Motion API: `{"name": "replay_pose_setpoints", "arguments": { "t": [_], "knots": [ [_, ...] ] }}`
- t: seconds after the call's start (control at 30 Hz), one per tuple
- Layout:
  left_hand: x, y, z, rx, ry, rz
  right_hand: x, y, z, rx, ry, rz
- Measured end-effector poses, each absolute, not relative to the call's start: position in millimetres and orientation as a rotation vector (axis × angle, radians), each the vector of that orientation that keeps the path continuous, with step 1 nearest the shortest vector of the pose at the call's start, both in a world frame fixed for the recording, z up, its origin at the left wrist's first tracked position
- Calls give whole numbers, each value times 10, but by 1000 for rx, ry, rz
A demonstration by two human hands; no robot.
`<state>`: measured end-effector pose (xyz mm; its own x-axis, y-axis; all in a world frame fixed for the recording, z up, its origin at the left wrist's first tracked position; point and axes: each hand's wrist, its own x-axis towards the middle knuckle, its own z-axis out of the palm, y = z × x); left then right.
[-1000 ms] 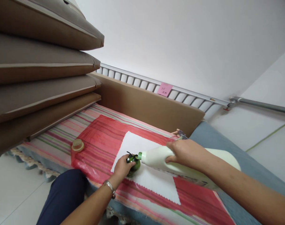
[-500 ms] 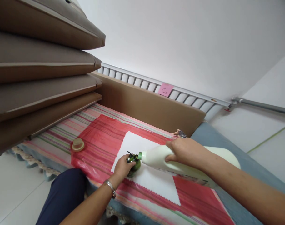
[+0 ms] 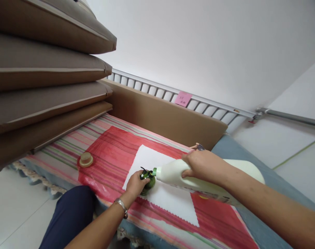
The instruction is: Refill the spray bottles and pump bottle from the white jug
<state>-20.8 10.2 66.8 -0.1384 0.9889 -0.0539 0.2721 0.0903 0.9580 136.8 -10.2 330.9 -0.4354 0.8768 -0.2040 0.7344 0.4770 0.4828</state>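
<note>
My left hand (image 3: 137,183) is closed around the upper part of a small green bottle (image 3: 148,188) with black trim at its neck. The small bottle rests on a white cloth with zigzag edges (image 3: 170,204). In my right hand (image 3: 202,166) is a large pale green bottle (image 3: 241,167), gripped near its neck and tipped on its side. Its green mouth (image 3: 154,172) points left and meets the top of the small bottle. Whether liquid is flowing cannot be made out.
Under the cloth lies a red translucent sheet (image 3: 108,155) on a striped cover (image 3: 69,145). A beige round cap (image 3: 86,159) sits at left. Brown cushions (image 3: 48,76) are stacked at far left. Behind stand a brown panel (image 3: 160,114) and a white radiator (image 3: 152,90) with a pink note (image 3: 183,99).
The large bottle and my right hand have shifted very slightly to the left. My left hand and the small bottle look the same.
</note>
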Motion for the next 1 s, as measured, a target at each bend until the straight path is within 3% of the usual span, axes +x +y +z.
{"name": "replay_pose_setpoints", "arguments": {
  "t": [1.0],
  "knots": [
    [-215, 85, 681, 1313, 1560, 1088, 1204, -76, 3356, 1311, 2231, 505]
  ]
}}
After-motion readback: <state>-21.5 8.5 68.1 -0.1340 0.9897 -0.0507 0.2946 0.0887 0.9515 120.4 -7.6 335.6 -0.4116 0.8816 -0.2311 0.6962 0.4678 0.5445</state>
